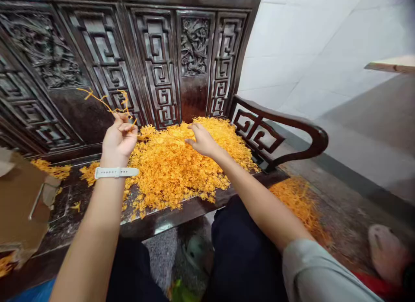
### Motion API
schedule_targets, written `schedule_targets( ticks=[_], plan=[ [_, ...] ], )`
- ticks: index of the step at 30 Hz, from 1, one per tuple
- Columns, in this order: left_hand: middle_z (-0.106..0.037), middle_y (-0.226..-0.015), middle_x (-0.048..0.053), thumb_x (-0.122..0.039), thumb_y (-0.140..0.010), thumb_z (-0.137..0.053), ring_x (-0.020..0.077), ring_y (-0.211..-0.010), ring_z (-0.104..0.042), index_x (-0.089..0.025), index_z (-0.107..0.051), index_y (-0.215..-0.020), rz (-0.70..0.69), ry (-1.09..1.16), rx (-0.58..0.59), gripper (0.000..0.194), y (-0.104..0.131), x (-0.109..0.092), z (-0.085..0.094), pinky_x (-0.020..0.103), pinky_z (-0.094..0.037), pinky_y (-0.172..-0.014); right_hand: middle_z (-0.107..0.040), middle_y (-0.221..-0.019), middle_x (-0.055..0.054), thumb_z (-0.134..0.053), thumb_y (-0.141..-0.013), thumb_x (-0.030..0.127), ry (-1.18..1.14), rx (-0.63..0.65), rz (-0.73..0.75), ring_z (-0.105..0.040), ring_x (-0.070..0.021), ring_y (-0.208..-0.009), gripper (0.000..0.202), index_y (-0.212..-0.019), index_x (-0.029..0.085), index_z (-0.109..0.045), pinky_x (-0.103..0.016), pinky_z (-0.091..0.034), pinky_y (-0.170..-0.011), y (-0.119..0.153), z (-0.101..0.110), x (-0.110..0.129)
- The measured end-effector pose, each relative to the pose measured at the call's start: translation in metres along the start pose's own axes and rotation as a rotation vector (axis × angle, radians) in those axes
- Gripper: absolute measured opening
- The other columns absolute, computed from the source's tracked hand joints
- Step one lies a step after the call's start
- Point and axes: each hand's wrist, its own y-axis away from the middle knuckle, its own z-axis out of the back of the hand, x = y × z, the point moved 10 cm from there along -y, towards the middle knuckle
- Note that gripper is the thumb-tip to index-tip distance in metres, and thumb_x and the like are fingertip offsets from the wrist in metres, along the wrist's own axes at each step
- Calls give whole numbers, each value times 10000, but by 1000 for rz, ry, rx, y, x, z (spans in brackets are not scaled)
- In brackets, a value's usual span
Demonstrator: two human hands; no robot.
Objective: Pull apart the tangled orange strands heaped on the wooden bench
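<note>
My left hand is raised on the left, a pale watch on its wrist. Its fingers pinch a thin, branching orange stem that sticks out above them. A large heap of small orange, flower-like pieces covers the bench seat. Over the back of this heap hovers my right hand, thumb and fingers apart. I see nothing held in it; whether its fingertips touch the heap I cannot tell.
Behind the heap rises the dark carved bench back, with a curved armrest at right. A cardboard box stands at left. Thin orange strands are piled on the floor at right, near a shoe.
</note>
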Motion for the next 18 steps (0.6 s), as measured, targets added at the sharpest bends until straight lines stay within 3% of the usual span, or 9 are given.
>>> schedule_targets(
  ticks=[2, 5, 7, 9, 12, 14, 18],
  plan=[
    [-589, -611, -61, -157, -1158, -356, -11, -344, -339, -165, -523, -838, 105, -54, 56, 361, 8, 21, -9, 121, -309, -405, -695, -1298, -206, -562, -993, 292, -175, -119, -21, -661, -304, -1187, 303, -1229, 126, -656, -493, -511, -1085, -1, 17, 4],
    [-549, -592, -63, -158, -1155, -361, -15, -332, -318, -161, -537, -826, 221, -177, 139, 373, 24, 49, -20, 137, -236, -363, -732, -1139, -129, -486, -1049, 474, -494, -114, -42, -681, -246, -1035, 346, -1145, 189, -658, -420, -563, -931, 0, 20, 15],
    [-521, -578, -65, -189, -1157, -374, -11, -333, -317, -160, -562, -834, 259, -274, 187, 374, 34, 66, -26, 138, -216, -354, -719, -1185, -121, -515, -1023, 602, -705, 21, -38, -671, -232, -1048, 437, -1138, 204, -654, -382, -567, -876, 2, 5, 30],
    [-489, -560, -72, -237, -1152, -423, -4, -337, -318, -168, -576, -837, 259, -350, 217, 356, 42, 77, -30, 133, -222, -356, -706, -1220, -113, -647, -949, 626, -825, 200, 15, -656, -220, -1058, 450, -1104, 205, -664, -356, -559, -860, 7, -19, 52],
    [-469, -545, -77, -278, -1126, -517, 6, -344, -315, -179, -584, -831, 247, -424, 257, 318, 47, 85, -32, 134, -236, -360, -685, -939, -43, -861, -782, 563, -939, 340, 104, -615, -164, -839, 454, -919, 194, -634, -316, -528, -753, 14, -46, 78],
    [-484, -545, -70, -279, -1119, -534, 7, -345, -312, -180, -590, -830, 223, -458, 273, 311, 46, 80, -31, 132, -236, -358, -597, -761, 20, -901, -747, 543, -1004, 301, 82, -554, -125, -686, 472, -842, 202, -591, -288, -487, -654, 12, -51, 79],
    [-430, -507, -78, -259, -1132, -484, 20, -332, -286, -180, -582, -823, 201, -515, 236, 334, 46, 62, -21, 135, -241, -348, -565, -693, 41, -761, -931, 487, -1079, 32, -81, -574, -113, -628, 338, -862, 214, -574, -244, -439, -588, 0, -35, 53]
  ],
)
